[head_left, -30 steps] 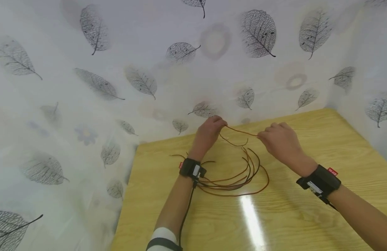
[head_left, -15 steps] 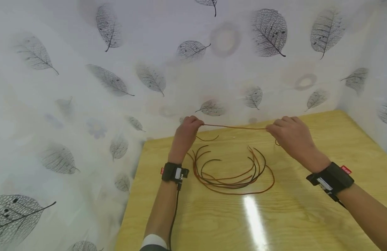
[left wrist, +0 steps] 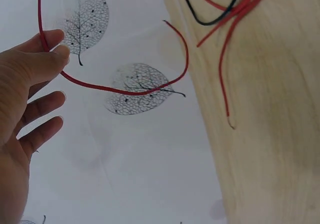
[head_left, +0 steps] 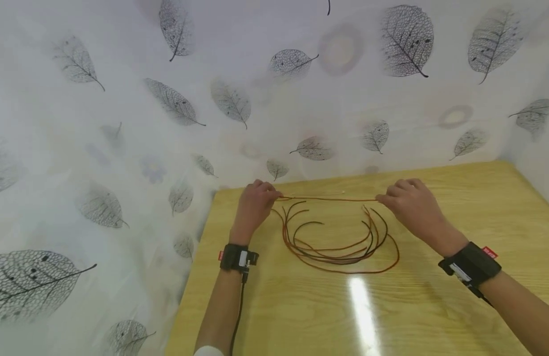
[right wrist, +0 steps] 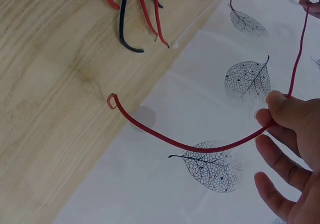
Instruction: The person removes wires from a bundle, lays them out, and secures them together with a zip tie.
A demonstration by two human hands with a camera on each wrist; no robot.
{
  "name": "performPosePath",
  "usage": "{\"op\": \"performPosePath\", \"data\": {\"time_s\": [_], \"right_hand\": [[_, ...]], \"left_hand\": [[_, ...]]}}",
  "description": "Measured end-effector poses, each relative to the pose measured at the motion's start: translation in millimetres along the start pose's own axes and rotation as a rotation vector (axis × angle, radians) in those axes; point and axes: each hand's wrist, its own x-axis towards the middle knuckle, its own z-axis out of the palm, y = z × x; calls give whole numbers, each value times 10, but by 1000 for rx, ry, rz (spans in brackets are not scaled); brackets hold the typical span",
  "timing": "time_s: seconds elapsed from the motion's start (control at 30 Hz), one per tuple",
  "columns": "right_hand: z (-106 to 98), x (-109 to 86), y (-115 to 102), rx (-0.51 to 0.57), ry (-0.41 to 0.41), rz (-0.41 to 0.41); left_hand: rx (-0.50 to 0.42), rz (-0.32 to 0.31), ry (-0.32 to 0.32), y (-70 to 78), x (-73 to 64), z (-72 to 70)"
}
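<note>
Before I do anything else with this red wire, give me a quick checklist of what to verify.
1. Left hand pinching the red wire: ok.
2. Right hand pinching it too: ok.
3. Stretch between the hands nearly straight in the head view: ok.
4. Tail beyond the right hand straight: not ok, it sags and its end hooks.
5. Loose red and black wires lying on the table: ok.
6. Copper bared at the left tail's tip: cannot tell, too small.

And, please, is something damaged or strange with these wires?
Yes: the held red wire ends in a tight hook beyond the right hand, and another wire on the table has a thin, bent tip, perhaps bare, unlike most ends.
</note>
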Motion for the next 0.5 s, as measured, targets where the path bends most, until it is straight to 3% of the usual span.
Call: {"op": "performPosePath", "data": {"time_s": [0.13,0.33,0.5], "right_hand": [[95,-86,-83,24,-64,9],[285,-265,-229,106,-201,80],[390,-438,-322,164,-285,133]], "left_hand": [[22,-36,-76,-28,-148,71],[60,-24,-241,35,-317,101],[8,-61,-365,114,-469,153]]}}
